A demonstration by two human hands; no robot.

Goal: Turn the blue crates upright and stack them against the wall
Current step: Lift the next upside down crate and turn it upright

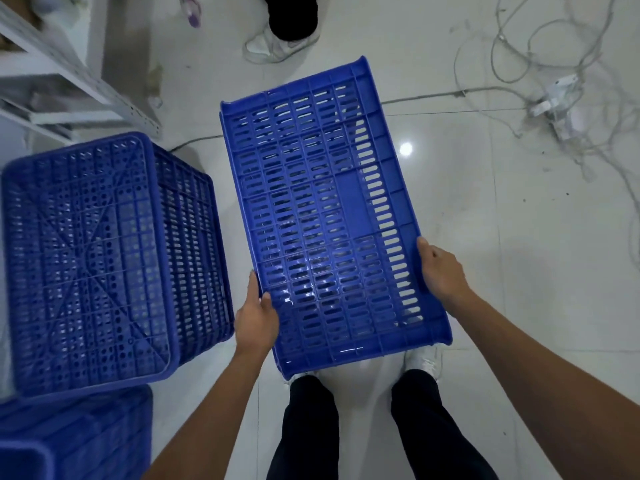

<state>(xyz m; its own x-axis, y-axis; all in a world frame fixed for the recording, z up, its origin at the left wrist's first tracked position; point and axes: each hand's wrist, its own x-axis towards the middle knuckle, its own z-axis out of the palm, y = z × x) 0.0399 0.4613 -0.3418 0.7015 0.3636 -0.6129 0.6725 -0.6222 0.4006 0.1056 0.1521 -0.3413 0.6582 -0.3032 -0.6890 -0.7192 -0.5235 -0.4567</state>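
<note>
I hold a blue slotted crate (322,216) in the air above the white tiled floor, tipped on its side so one long wall faces me. My left hand (258,317) grips its near left edge and my right hand (441,271) grips its right rim. To the left, a second blue crate (104,258) rests upside down, its ribbed bottom facing up. Part of a third blue crate (69,441) shows at the bottom left corner.
A white metal shelf frame (79,81) stands at the upper left. A tangle of white cables with a power strip (554,98) lies on the floor at the upper right. Another person's leg and white shoe (280,43) stand at the top. My own legs are below the crate.
</note>
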